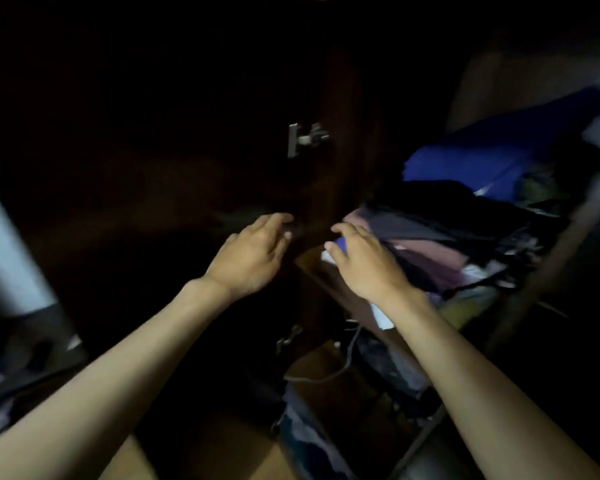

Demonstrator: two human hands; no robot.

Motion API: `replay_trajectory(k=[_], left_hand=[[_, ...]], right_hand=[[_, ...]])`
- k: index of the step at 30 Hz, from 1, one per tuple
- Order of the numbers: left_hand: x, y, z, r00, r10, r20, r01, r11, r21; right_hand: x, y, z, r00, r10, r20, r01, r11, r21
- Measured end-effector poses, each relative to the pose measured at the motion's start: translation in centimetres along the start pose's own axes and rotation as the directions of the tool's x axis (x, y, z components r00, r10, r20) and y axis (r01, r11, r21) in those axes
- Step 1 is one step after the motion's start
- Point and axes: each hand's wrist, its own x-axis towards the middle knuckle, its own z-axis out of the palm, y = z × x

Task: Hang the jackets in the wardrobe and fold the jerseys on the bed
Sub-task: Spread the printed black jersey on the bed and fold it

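Wardrobe [187, 150] filling dark frame; clothes [465, 230] piled on shelf [312, 268], centre right. Step, by my reading: reaching in among clothes, between garments; next move calling for picking one garment out of dim pile. Left hand [253, 254] hovering centre, fingers loosely spread, holding nothing. Right hand [364, 261] resting on pile edge, fingers open, gripping nothing.
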Motion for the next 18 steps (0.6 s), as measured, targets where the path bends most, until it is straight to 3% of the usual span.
replay_trajectory(k=[3,6,12,18], left_hand=[[-8.5,-3.0,-4.4,0.99,-0.131,-0.054,0.133,0.99,0.039],[-17.3,-5.3,-9.5,0.96,-0.244,-0.135,0.257,0.963,0.086],[-34.4,-6.6,-18.1,0.841,-0.462,-0.282,0.53,0.81,0.252],[-53.5,-8.2,-24.0,0.665,-0.629,-0.402,0.742,0.618,0.26]], right_hand=[[-3.2,-6.2,3.5,0.979,-0.17,0.111,0.155,0.979,0.13],[-6.8,-13.1,6.3,0.903,-0.37,0.22,0.323,0.92,0.222],[-14.0,-27.9,9.9,0.688,-0.664,0.292,0.562,0.743,0.364],[-23.9,-41.8,13.3,0.45,-0.801,0.394,0.69,0.592,0.416]])
